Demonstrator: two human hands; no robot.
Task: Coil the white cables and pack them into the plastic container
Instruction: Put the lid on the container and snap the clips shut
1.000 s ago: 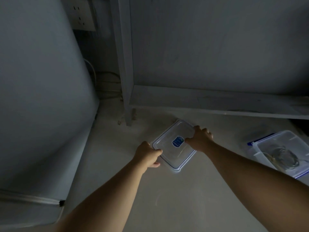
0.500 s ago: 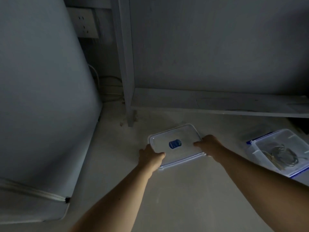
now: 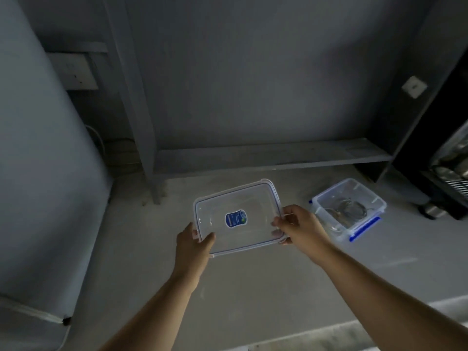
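Lid (image 3: 238,198) lifted, gripped by left hand (image 3: 193,245) and right hand (image 3: 301,230); container (image 3: 326,216) holds cables (image 3: 347,211).

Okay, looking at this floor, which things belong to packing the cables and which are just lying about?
Job: clear rectangular plastic lid with a blue sticker, gripped by the left hand and right hand; clear plastic container with blue clips; coiled cables inside it.
Lying about: white wall socket; black metal appliance; small white wall plate.
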